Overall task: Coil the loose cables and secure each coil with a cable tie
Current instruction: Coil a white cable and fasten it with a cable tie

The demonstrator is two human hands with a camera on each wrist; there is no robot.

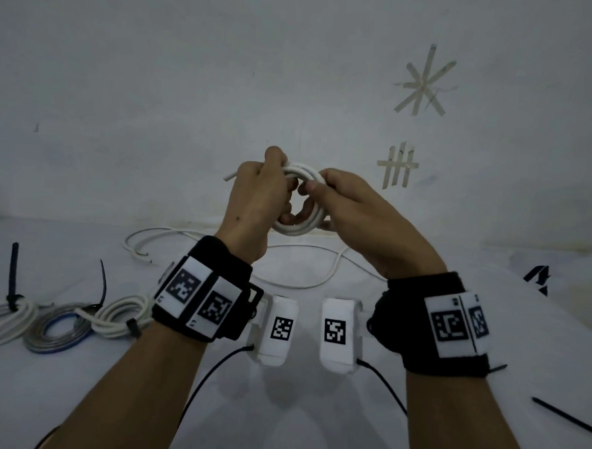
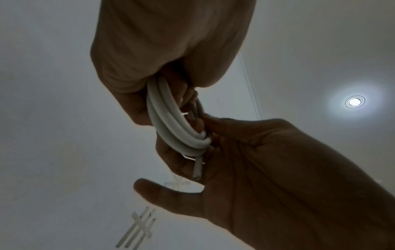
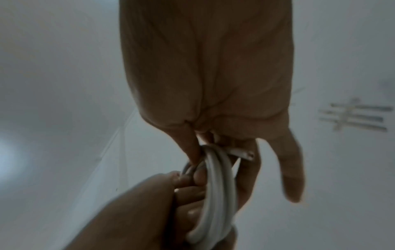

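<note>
Both hands are raised above the table and hold one white cable coil (image 1: 299, 224) between them. My left hand (image 1: 255, 194) grips the coil's left side, fingers curled through its loops (image 2: 171, 121). A short cut end (image 1: 229, 177) sticks out left of this hand. My right hand (image 1: 347, 206) holds the right side, its fingers behind the strands (image 3: 218, 186) and one digit pressing on top. A second cut end (image 3: 243, 154) lies against the right fingers. A loose black cable tie (image 1: 565, 417) lies on the table at the right.
Three tied coils lie at the left of the white table (image 1: 413, 446): a white one (image 1: 1, 318), a grey-blue one (image 1: 59, 328) and another white one (image 1: 118, 314). Loose white cable (image 1: 302, 269) sprawls under the hands. Tape marks (image 1: 397, 168) are on the wall.
</note>
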